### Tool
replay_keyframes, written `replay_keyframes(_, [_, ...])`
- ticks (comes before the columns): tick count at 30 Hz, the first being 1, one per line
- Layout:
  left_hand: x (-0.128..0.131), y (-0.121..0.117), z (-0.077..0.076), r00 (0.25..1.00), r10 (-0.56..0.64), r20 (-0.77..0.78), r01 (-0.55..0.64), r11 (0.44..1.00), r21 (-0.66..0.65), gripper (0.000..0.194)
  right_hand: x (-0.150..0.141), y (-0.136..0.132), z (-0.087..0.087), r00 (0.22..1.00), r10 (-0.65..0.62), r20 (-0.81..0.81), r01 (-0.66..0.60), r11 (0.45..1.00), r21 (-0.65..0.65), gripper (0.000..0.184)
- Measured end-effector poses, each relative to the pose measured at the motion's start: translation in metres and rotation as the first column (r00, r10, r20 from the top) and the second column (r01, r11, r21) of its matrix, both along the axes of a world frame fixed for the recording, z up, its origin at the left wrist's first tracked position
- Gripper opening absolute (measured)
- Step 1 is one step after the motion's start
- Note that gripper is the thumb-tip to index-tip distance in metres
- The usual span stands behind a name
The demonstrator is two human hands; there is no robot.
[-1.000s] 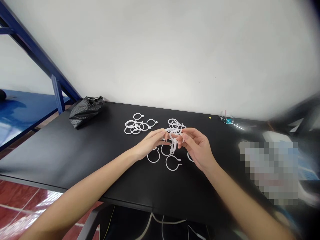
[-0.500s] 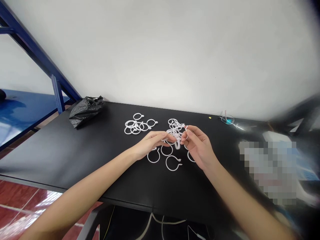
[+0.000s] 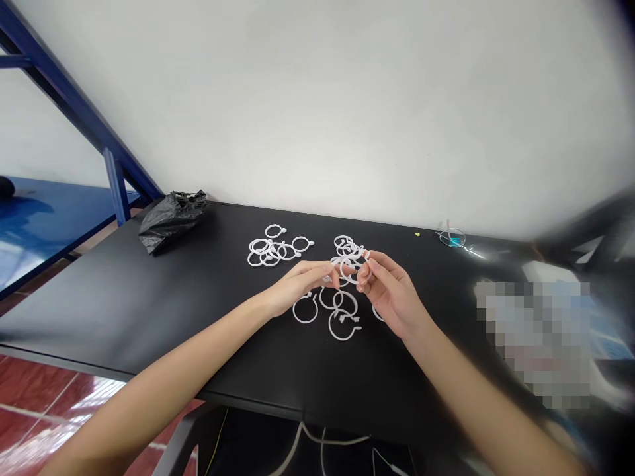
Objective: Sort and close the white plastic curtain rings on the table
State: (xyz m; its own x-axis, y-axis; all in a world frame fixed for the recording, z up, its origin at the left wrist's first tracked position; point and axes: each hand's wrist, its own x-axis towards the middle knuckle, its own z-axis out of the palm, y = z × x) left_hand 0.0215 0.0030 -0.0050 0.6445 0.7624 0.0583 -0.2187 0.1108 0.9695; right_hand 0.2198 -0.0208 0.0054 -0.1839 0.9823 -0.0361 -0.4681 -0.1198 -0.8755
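My right hand (image 3: 391, 291) pinches a thin white plastic ring (image 3: 349, 279) near its clip end, holding it up over the table. At the left side of that ring is my left hand (image 3: 305, 281), its fingers apart and the fingertips overlapping the ring in view; whether they touch it is unclear. Beneath and behind both hands lies a loose pile of similar white rings (image 3: 343, 239), partly covered by the fingers. Closer to me, an open ring (image 3: 331, 330) and another ring (image 3: 355, 299) overlap on the black tabletop.
A separate cluster of white rings (image 3: 266, 231) lies left of the hands. A crumpled black plastic bag (image 3: 171, 221) sits at the back left. Eyeglasses (image 3: 452, 238) rest by the wall, and a blurred-out package (image 3: 536, 344) is on the right. Cables (image 3: 337, 441) hang below the table's front edge.
A white ring that was blurred below my fingertips now lies on the table over the near rings. The ring in my right hand now shows clearly between the hands.
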Motion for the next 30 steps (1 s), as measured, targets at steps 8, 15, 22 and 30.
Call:
replay_keyframes(8, [0.003, 0.002, -0.002, 0.954, 0.300, -0.012, -0.300, 0.954, 0.025, 0.035, 0.000, -0.001, -0.001, 0.971, -0.122, 0.207, 0.100, 0.989, 0.112, 0.011])
replay_keyframes(15, [0.002, 0.007, -0.002, 0.881, 0.464, 0.096, -0.454, 0.884, -0.108, 0.033, -0.006, -0.010, -0.016, 0.533, -0.528, 0.661, -0.056, 0.758, 0.650, 0.008])
replay_keyframes(22, [0.001, 0.004, -0.001, 0.951, 0.290, 0.106, -0.265, 0.943, -0.203, 0.034, -0.004, -0.011, -0.015, 0.514, -0.615, 0.598, -0.077, 0.661, 0.746, 0.017])
replay_keyframes(30, [0.005, -0.005, 0.004, 0.995, 0.081, 0.057, -0.067, 0.974, -0.217, 0.034, -0.007, -0.014, -0.011, 0.660, -0.486, 0.573, -0.167, 0.649, 0.742, 0.024])
